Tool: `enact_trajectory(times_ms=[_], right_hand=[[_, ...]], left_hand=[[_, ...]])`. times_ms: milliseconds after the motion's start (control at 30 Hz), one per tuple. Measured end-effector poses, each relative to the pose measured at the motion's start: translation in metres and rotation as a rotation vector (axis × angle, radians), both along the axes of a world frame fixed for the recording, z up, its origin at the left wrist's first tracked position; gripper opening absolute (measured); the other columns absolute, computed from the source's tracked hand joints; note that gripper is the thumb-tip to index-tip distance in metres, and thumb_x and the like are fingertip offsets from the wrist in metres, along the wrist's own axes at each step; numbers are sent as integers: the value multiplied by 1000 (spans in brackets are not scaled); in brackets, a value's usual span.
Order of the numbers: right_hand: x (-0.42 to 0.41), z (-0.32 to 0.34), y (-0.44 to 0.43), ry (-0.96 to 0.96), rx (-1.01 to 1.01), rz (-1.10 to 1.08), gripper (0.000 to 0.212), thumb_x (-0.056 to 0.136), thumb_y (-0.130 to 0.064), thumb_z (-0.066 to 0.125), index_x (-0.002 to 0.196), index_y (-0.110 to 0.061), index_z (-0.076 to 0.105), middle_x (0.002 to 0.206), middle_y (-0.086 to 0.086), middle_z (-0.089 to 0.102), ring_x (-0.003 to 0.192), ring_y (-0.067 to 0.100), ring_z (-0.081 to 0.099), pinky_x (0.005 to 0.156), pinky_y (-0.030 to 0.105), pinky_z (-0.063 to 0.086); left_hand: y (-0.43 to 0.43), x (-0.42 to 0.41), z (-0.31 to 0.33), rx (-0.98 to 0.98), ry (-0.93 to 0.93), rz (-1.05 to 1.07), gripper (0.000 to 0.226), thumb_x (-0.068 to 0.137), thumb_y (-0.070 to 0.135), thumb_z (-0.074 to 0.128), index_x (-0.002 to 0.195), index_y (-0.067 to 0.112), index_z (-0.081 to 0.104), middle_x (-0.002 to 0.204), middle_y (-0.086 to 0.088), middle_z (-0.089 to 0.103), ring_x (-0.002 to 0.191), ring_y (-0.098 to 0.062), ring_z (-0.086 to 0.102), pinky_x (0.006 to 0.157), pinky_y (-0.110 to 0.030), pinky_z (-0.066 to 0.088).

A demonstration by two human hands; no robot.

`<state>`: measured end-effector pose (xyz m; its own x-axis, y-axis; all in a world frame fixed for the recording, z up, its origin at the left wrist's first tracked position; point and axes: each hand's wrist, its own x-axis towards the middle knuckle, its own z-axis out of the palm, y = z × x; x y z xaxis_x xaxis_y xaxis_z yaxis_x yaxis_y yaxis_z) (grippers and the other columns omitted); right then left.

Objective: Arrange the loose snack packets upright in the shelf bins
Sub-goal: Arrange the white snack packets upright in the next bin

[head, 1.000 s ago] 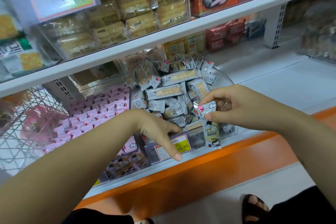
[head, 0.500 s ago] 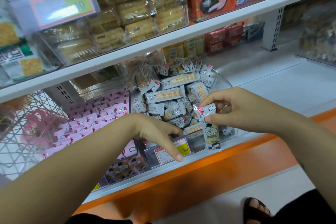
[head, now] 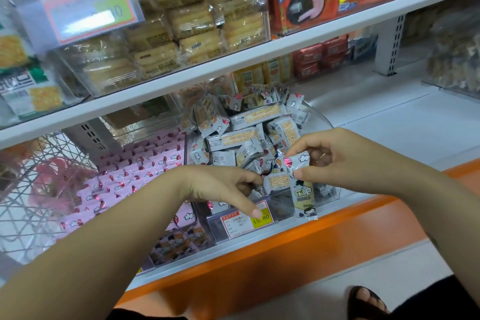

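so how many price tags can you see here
2. One tag on the upper bin, high at left; one tag on the lower bin's front, at the left hand's fingertip. A yellow sliver beside the left forearm may be a third.

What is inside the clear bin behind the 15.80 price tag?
A loose heap of grey-white snack packets lying at all angles fills the clear bin. The left hand and the hanging packet the right hand pinches cover its front.

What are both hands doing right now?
Left hand: index finger straight, other fingers partly hidden; cannot be told.
Right hand: pinching a grey snack packet by its top end.
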<state>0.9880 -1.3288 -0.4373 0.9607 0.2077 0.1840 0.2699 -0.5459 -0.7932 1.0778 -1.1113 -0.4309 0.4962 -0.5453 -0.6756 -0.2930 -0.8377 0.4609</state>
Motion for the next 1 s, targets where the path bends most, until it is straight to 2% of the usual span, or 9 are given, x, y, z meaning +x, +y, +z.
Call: enact_trajectory(times_ms=[67, 167, 267, 333, 433, 533, 633, 833, 1000], right_hand=[[0, 0, 1, 1, -8, 3, 20, 79, -33, 71, 97, -38, 66, 63, -3, 42, 50, 5, 41, 53, 17, 37], [1, 0, 1, 2, -2, 0, 20, 79, -34, 71, 97, -40, 66, 64, -2, 43, 52, 7, 43, 57, 24, 39], [1, -1, 0, -3, 2, -8, 20, 78, -35, 71, 96, -41, 66, 67, 0, 43, 55, 9, 45, 60, 29, 42], [0, 0, 0, -10, 21, -14, 20, 77, -35, 70, 96, -42, 66, 69, 2, 45, 56, 10, 47, 63, 33, 45], [-3, 5, -1, -39, 118, -24, 22, 74, -36, 70, 95, -40, 67, 73, -10, 62, 65, 3, 60, 73, 21, 49], [-3, 7, 0, -111, 266, -65, 20, 76, -29, 71, 91, -41, 65, 92, -32, 66, 90, -17, 59, 75, 5, 46], [-2, 7, 5, -177, 323, -102, 23, 78, -22, 71, 90, -40, 62, 87, -44, 61, 89, -24, 54, 71, -4, 39], [1, -1, 25, -135, 318, -35, 25, 80, -19, 71, 97, -36, 64, 101, -22, 67, 100, -8, 60, 85, 10, 47], [3, -7, 44, -118, 182, 16, 26, 83, -16, 69, 96, -39, 63, 92, -9, 70, 74, 6, 69, 72, 24, 55]], left_hand=[[-1, -1, 1, -38, 10, -2, 77, 88, 20, 67, 150, 15, 22, 149, -23, 27, 137, -15, 35, 109, -16, 28], [-3, -2, 1, -87, 19, -6, 75, 88, 15, 65, 150, 17, 22, 155, -6, 26, 130, -1, 30, 97, -4, 31], [-2, -1, 0, -131, 19, 17, 73, 89, 15, 65, 149, 19, 25, 152, 0, 31, 138, -9, 30, 107, -16, 28], [0, 0, -1, -193, 19, 46, 66, 89, 11, 63, 146, 20, 32, 137, 4, 49, 128, -7, 46, 108, -21, 33], [-1, 1, -2, -276, -18, 88, 53, 92, 2, 57, 140, 20, 42, 115, 6, 61, 100, 3, 60, 102, -18, 40], [-3, 2, -5, -378, 108, 201, 42, 97, -3, 42, 138, 7, 43, 131, -8, 58, 111, -14, 62, 99, -18, 45], [-5, 1, -5, -514, 271, 302, 41, 102, 8, 21, 135, 0, 44, 134, -15, 55, 120, -25, 56, 100, -30, 48], [-6, -2, -1, -569, 296, 338, 55, 102, 26, 6, 139, 2, 39, 130, -21, 53, 105, -25, 53, 90, -31, 48], [-7, -3, -2, -578, 301, 353, 53, 103, 30, 11, 138, 2, 39, 126, -14, 56, 98, -14, 58, 87, -26, 45]])
